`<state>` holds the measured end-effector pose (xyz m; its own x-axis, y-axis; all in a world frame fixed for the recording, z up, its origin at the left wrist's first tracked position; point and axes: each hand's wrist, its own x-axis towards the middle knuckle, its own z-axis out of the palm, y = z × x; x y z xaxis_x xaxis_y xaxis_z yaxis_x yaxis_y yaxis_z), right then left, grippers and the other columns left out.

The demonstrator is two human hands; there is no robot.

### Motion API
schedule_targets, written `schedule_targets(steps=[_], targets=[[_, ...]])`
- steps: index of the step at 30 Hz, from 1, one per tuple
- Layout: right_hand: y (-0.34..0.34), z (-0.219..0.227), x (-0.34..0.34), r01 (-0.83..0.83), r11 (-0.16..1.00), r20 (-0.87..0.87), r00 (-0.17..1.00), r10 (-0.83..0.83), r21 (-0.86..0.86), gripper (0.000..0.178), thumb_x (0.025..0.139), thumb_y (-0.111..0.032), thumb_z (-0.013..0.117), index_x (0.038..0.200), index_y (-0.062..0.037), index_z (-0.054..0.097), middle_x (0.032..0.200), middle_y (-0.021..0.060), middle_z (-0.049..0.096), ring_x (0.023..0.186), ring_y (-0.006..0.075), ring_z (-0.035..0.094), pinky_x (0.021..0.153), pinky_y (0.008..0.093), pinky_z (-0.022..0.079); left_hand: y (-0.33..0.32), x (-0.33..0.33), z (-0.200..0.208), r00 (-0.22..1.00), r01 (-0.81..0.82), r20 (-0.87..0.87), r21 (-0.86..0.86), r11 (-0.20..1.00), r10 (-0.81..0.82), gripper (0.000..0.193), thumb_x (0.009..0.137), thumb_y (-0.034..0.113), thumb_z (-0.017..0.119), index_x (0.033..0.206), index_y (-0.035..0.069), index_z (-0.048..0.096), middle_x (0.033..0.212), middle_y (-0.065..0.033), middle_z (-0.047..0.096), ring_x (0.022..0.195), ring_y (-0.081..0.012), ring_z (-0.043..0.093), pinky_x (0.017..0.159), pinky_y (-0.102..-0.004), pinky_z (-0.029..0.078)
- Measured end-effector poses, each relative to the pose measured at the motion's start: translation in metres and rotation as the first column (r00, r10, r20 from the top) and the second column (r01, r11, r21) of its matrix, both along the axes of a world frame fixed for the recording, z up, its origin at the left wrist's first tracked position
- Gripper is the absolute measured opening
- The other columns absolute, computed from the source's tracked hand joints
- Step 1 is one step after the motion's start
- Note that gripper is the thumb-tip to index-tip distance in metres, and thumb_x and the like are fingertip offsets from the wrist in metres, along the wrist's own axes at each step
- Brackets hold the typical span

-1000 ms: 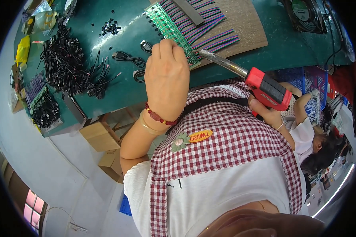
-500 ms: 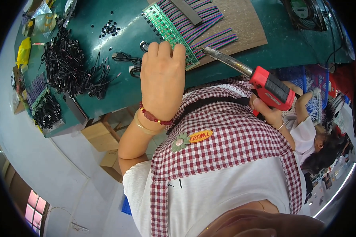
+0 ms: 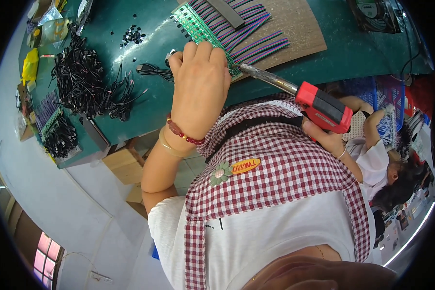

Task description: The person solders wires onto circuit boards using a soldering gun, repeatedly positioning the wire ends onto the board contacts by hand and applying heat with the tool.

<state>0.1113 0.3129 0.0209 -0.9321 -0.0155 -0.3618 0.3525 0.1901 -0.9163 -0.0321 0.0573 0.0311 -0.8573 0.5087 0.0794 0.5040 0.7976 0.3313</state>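
Note:
My left hand (image 3: 200, 89), back upward and fingers curled, is at the lower end of a strip of green circuit boards (image 3: 196, 26). Its fingertips are turned away, so whatever they hold is hidden. In my right hand (image 3: 326, 139) is a red and black soldering gun (image 3: 324, 107) with a long metal barrel. The gun's tip points left and reaches the board end beside my left fingers; I cannot tell whether it touches. Rows of multicoloured flat wires (image 3: 258, 50) run right from the boards. A black cable with a USB plug (image 3: 147, 69) lies left of my left hand.
A grey bar (image 3: 225, 13) lies across the wires on a brown board (image 3: 302, 36). On the green table (image 3: 130, 92) are a heap of black cables (image 3: 79, 72) and small black parts (image 3: 132, 35). A fan-like device (image 3: 374, 14) stands far right. Another person's arm (image 3: 369, 133) is at right.
The soldering gun has moved a little left and down, its tip closer to my left fingers. My left hand has turned slightly, and its side finger now stands out more.

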Motion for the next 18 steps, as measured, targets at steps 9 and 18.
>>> schedule_targets(steps=[9, 18], targets=[[0.004, -0.013, 0.010, 0.026, 0.998, 0.092, 0.996, -0.020, -0.061, 0.023, 0.080, -0.013, 0.076, 0.099, -0.0037, 0.066, 0.086, 0.0012, 0.065, 0.076, 0.0088, 0.059, 0.067, 0.0254, 0.049, 0.002, 0.005, 0.001, 0.999, -0.023, 0.024, 0.010, 1.000, 0.023, 0.012, 0.073, 0.004, 0.065, 0.081, 0.005, 0.056, 0.083, -0.0082, 0.053, 0.084, -0.0279, 0.050, 0.078, -0.0393, 0.037], [-0.002, -0.014, 0.012, 0.060, 0.996, 0.042, 0.998, -0.057, -0.070, 0.022, 0.081, -0.012, 0.074, 0.099, -0.0033, 0.065, 0.084, -0.0001, 0.063, 0.074, 0.0082, 0.057, 0.066, 0.0249, 0.047, 0.004, 0.005, 0.002, 0.998, -0.046, 0.043, -0.001, 0.999, 0.046, 0.010, 0.073, 0.004, 0.064, 0.078, 0.005, 0.055, 0.080, -0.0099, 0.056, 0.080, -0.0296, 0.051, 0.071, -0.0396, 0.037]])
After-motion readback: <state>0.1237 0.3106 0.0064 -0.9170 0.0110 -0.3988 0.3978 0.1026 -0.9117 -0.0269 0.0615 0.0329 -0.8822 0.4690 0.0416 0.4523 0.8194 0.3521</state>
